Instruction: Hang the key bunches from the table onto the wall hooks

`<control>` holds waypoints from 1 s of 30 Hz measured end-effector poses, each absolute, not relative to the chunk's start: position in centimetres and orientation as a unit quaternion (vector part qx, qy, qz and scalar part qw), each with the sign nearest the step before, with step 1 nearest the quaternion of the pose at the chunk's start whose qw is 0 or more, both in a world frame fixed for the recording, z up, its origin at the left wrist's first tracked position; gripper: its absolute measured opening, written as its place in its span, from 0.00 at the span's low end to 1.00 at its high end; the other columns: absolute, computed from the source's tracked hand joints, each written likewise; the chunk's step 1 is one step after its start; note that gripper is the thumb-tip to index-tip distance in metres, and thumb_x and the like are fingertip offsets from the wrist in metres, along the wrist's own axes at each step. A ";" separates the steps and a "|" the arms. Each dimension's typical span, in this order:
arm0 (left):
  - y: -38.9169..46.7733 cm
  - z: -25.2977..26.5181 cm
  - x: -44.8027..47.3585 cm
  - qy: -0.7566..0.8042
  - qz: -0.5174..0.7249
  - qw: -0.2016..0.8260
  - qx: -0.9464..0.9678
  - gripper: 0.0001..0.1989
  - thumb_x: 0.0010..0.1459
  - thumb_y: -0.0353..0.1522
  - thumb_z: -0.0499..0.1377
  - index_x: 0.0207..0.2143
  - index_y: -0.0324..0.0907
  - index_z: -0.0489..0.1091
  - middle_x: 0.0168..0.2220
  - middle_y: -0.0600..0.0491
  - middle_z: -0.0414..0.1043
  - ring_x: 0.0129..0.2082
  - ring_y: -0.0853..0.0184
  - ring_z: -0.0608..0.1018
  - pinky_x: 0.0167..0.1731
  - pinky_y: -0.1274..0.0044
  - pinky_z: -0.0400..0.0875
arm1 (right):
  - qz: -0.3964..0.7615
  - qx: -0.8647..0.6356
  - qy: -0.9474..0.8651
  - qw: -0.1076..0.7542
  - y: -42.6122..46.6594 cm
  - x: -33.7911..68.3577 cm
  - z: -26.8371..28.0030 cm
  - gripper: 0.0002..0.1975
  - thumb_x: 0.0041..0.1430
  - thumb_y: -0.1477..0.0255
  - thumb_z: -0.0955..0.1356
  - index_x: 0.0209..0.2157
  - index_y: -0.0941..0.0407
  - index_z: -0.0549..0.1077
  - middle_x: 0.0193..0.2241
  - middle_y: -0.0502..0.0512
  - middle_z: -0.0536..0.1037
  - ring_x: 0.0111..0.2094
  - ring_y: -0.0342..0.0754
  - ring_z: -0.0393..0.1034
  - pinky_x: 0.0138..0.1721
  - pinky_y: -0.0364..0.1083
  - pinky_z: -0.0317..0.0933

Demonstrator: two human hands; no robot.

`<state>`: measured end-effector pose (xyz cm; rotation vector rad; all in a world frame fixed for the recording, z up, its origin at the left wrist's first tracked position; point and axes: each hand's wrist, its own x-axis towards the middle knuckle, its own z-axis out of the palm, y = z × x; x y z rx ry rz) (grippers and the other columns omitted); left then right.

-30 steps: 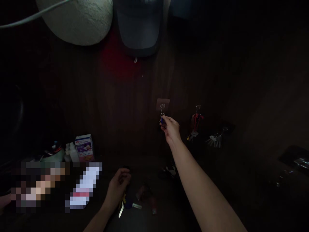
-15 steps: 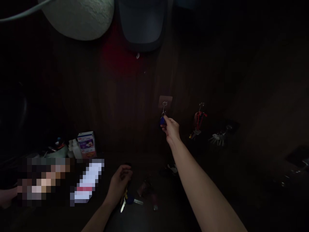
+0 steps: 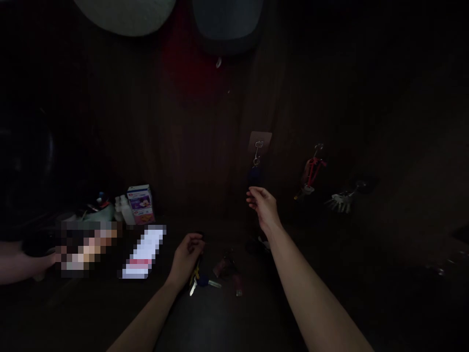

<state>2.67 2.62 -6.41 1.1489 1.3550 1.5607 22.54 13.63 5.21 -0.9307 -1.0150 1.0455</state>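
My right hand is just below a dark blue key fob, its fingers loosely bent and seemingly empty. By a small ring, the fob hangs from a metal hook on a pinkish wall patch. Low on the dark surface, my left hand has its fingers curled around a bunch of keys. Part of the bunch, with a yellow piece and a blue-headed key, sticks out under the palm. A reddish key holder lies right of it, dim in the poor light.
Keys with a red strap and another key bunch hang on hooks to the right. A carton and white bottles stand at left, beside another person's arm. A grey cap hangs above.
My right hand has let go of the blue fob and dropped slightly below it; the fob stays on the hook. My left hand keeps its place by the keys. The view has tilted down.
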 end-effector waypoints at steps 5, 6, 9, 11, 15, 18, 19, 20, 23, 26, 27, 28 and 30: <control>2.5 -6.3 2.6 0.530 0.622 0.368 0.443 0.12 0.48 0.37 0.60 0.36 0.42 0.68 0.28 0.56 0.71 0.28 0.69 0.76 0.29 0.78 0.70 | 0.475 -0.442 -0.457 0.608 11.7 22.2 2.1 0.12 0.39 0.64 0.72 0.28 0.55 0.74 0.25 0.49 0.76 0.22 0.40 0.67 0.22 0.39 0.56; 2.4 -6.3 2.5 0.532 0.625 0.368 0.437 0.13 0.48 0.37 0.60 0.36 0.42 0.68 0.28 0.56 0.71 0.28 0.70 0.75 0.29 0.78 0.70 | 0.477 -0.449 -0.460 0.599 11.3 22.1 1.5 0.13 0.39 0.63 0.72 0.28 0.55 0.74 0.24 0.49 0.76 0.22 0.40 0.67 0.22 0.39 0.56; 2.3 -6.0 2.4 0.543 0.635 0.362 0.412 0.13 0.49 0.37 0.59 0.37 0.42 0.67 0.29 0.56 0.71 0.27 0.71 0.75 0.26 0.80 0.68 | 0.480 -0.469 -0.472 0.572 10.2 22.0 -0.2 0.13 0.40 0.62 0.71 0.28 0.55 0.74 0.24 0.50 0.76 0.22 0.41 0.67 0.22 0.40 0.57; 2.3 -5.8 2.3 0.547 0.647 0.351 0.400 0.13 0.50 0.38 0.58 0.37 0.42 0.66 0.30 0.56 0.71 0.27 0.70 0.75 0.25 0.80 0.68 | 0.483 -0.476 -0.482 0.554 9.3 22.0 -1.4 0.14 0.40 0.61 0.71 0.28 0.55 0.74 0.24 0.50 0.76 0.22 0.41 0.67 0.23 0.40 0.57; 2.1 -5.6 2.0 0.538 0.676 0.319 0.391 0.12 0.51 0.37 0.56 0.38 0.42 0.64 0.32 0.54 0.71 0.29 0.70 0.74 0.26 0.79 0.68 | 0.479 -0.485 -0.514 0.521 7.7 22.2 -3.4 0.14 0.43 0.60 0.70 0.28 0.55 0.74 0.24 0.52 0.76 0.23 0.43 0.68 0.24 0.41 0.58; 2.1 -5.6 1.8 0.542 0.687 0.294 0.385 0.11 0.53 0.37 0.54 0.38 0.42 0.64 0.35 0.53 0.71 0.30 0.70 0.74 0.27 0.78 0.68 | 0.472 -0.486 -0.543 0.496 6.8 22.3 -4.3 0.13 0.45 0.60 0.70 0.28 0.54 0.74 0.24 0.51 0.76 0.24 0.45 0.68 0.25 0.43 0.59; 2.1 -5.6 1.7 0.546 0.688 0.286 0.383 0.11 0.53 0.36 0.54 0.38 0.42 0.64 0.36 0.53 0.71 0.30 0.70 0.74 0.27 0.78 0.68 | 0.469 -0.484 -0.555 0.488 6.6 22.3 -4.4 0.12 0.45 0.59 0.69 0.27 0.54 0.74 0.24 0.50 0.75 0.24 0.46 0.69 0.26 0.44 0.60; 2.1 -5.6 1.6 0.550 0.688 0.280 0.382 0.11 0.53 0.36 0.54 0.38 0.42 0.64 0.36 0.52 0.71 0.30 0.70 0.74 0.28 0.78 0.68 | 0.465 -0.481 -0.567 0.481 6.3 22.4 -4.5 0.12 0.46 0.60 0.69 0.27 0.54 0.74 0.24 0.50 0.75 0.24 0.46 0.69 0.27 0.44 0.60; 2.2 -5.6 1.3 0.563 0.681 0.267 0.385 0.11 0.53 0.37 0.54 0.38 0.42 0.64 0.36 0.52 0.71 0.30 0.70 0.74 0.28 0.78 0.68 | 0.446 -0.463 -0.613 0.459 5.8 22.6 -4.9 0.11 0.48 0.60 0.68 0.27 0.53 0.74 0.25 0.49 0.75 0.27 0.47 0.69 0.29 0.45 0.62; 2.0 -5.5 1.2 0.572 0.665 0.263 0.402 0.11 0.54 0.37 0.54 0.38 0.42 0.64 0.35 0.52 0.72 0.30 0.69 0.74 0.29 0.78 0.68 | 0.401 -0.466 -0.650 0.446 5.3 23.0 -5.5 0.11 0.52 0.59 0.66 0.29 0.52 0.74 0.27 0.49 0.75 0.30 0.48 0.70 0.32 0.46 0.61; 1.9 -5.4 1.2 0.574 0.660 0.259 0.410 0.11 0.54 0.37 0.54 0.38 0.42 0.64 0.35 0.52 0.72 0.30 0.69 0.74 0.29 0.78 0.68 | 0.385 -0.471 -0.656 0.446 5.2 23.2 -5.7 0.12 0.52 0.59 0.66 0.29 0.52 0.74 0.27 0.50 0.75 0.30 0.49 0.70 0.33 0.46 0.61; 1.7 -5.3 1.2 0.576 0.653 0.253 0.420 0.10 0.54 0.36 0.54 0.38 0.42 0.64 0.35 0.53 0.72 0.30 0.69 0.74 0.29 0.78 0.68 | 0.372 -0.475 -0.659 0.449 5.1 23.3 -6.0 0.12 0.53 0.59 0.66 0.30 0.52 0.74 0.27 0.50 0.75 0.30 0.49 0.70 0.33 0.46 0.61; 1.3 -5.2 1.3 0.584 0.632 0.236 0.451 0.09 0.55 0.36 0.53 0.38 0.43 0.65 0.33 0.54 0.71 0.30 0.69 0.74 0.30 0.78 0.67 | 0.364 -0.475 -0.661 0.453 5.1 23.5 -6.4 0.12 0.53 0.59 0.65 0.30 0.52 0.74 0.27 0.50 0.76 0.31 0.50 0.70 0.33 0.46 0.61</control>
